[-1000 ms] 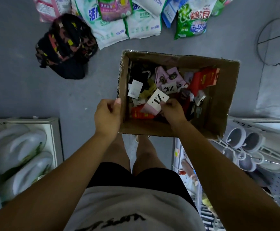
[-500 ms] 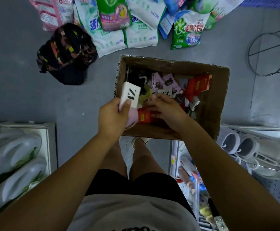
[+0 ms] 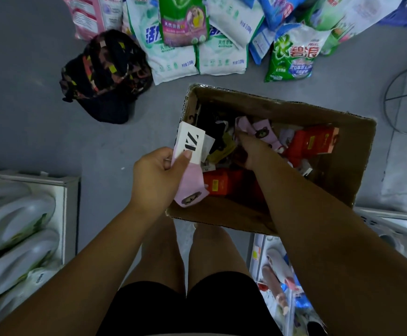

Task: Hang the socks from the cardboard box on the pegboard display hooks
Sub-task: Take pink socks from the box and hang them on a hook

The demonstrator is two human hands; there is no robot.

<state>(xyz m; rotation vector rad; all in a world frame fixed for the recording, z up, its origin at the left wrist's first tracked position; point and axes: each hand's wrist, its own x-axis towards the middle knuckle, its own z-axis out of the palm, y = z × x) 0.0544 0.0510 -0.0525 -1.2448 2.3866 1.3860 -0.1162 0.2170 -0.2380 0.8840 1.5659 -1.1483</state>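
At the left edge of the cardboard box (image 3: 343, 180), your left hand (image 3: 156, 175) has its fingers clamped on a pink sock pair (image 3: 190, 187), thumb pressed on the white header card (image 3: 190, 143) with its bold black lettering. The sock hangs limp below the card, a dark animal face printed near the toe, overlapping the box's near wall. Further right, your right hand (image 3: 253, 151) reaches down into the jumble of socks and red packs (image 3: 312, 141); I cannot tell whether its fingers are closed on anything. The risk I see: a thumb pinch on the card alone could let the soft sock swing or slip while you rummage, and pulling another pair could drag tangled neighbours out. No pegboard hooks are in view.
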